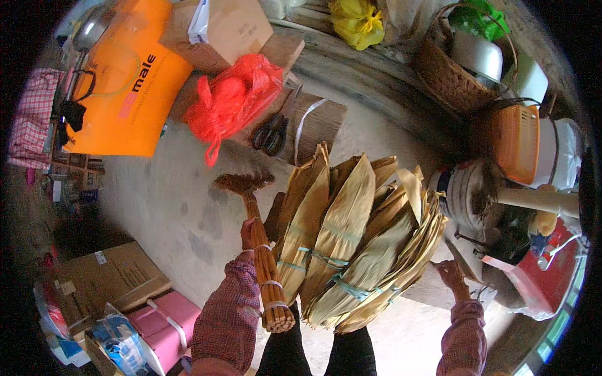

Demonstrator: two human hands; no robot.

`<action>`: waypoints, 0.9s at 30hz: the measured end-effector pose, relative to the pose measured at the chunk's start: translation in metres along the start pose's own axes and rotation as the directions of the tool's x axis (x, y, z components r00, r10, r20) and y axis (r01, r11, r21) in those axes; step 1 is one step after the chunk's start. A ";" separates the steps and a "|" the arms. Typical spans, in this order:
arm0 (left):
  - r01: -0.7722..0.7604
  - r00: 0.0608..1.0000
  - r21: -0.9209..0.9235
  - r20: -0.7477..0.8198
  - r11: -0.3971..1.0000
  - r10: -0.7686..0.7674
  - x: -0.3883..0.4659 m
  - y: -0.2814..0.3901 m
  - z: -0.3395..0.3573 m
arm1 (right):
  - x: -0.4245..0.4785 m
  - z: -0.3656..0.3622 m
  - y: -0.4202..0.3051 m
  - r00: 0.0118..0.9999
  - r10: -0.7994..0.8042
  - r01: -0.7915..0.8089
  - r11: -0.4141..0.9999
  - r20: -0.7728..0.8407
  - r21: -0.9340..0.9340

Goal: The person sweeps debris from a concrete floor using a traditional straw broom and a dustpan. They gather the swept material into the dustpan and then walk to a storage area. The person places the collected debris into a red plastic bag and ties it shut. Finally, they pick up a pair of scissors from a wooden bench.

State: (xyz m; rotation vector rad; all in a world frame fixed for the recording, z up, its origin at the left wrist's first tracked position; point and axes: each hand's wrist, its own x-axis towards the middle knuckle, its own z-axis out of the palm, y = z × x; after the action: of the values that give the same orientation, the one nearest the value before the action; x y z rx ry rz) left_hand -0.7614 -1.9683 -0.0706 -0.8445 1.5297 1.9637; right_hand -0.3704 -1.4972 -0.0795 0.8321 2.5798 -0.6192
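Observation:
My left hand (248,234) is closed around a brush bundled from thin reddish-brown stems (268,263), tied with white bands, its dark frayed bristles pointing away from me. Across my lap lie several bundles of dried broad leaves (341,235), tied with green strips. Off to the right of the leaves is my right hand (449,274), close beside a dark blade-like tool (458,258); its fingers are partly hidden, and whether it grips anything is unclear. Black-handled scissors (270,135) rest on a wooden board (320,124) beyond the leaves.
A red plastic bag (235,94) and an orange bag (136,94) are at the upper left. Cardboard (108,277) and a pink box (164,324) stand lower left. At the right are a woven basket (447,75), an orange plastic basket (515,143) and a red box (541,272).

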 end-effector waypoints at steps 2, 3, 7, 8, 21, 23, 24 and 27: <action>0.020 0.999 0.010 0.044 1.000 -0.020 0.002 0.007 -0.016 | -0.006 -0.004 -0.011 0.961 -0.080 0.111 0.988 -0.264 0.103; 0.159 0.985 -0.065 0.077 0.985 -0.154 0.006 0.010 -0.020 | -0.008 -0.013 -0.019 0.941 0.004 0.069 0.976 -0.338 0.205; 0.302 0.950 -0.207 0.148 0.931 -0.275 -0.004 0.009 -0.033 | -0.013 -0.058 -0.044 0.905 0.071 -0.002 0.986 -0.418 0.164; 0.320 0.938 -0.178 0.197 0.931 -0.285 -0.008 0.023 -0.048 | -0.027 -0.073 -0.086 0.917 0.121 -0.016 0.963 -0.379 0.269; 0.671 0.592 -0.356 0.785 0.651 -0.182 -0.017 0.067 -0.162 | 0.196 -0.114 -0.452 0.730 -0.632 0.597 0.775 -0.259 -0.207; 0.586 0.744 -0.361 0.594 0.726 -0.305 -0.025 0.068 -0.192 | 0.215 -0.088 -0.476 0.919 -0.322 0.296 0.945 -0.227 -0.141; 0.592 0.756 -0.362 0.559 0.720 -0.341 -0.026 0.073 -0.188 | 0.226 -0.091 -0.480 0.940 -0.206 0.169 0.973 -0.270 -0.155; 0.547 0.819 -0.347 0.412 0.762 -0.400 -0.041 0.121 -0.216 | 0.230 -0.066 -0.523 0.939 -0.146 0.102 0.983 -0.311 -0.154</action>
State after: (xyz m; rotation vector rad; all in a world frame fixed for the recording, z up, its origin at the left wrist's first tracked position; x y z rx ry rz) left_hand -0.7851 -2.2078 0.0014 -0.9337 0.5816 1.9478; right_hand -0.8814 -1.7403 0.0251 0.7845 2.9502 -0.3582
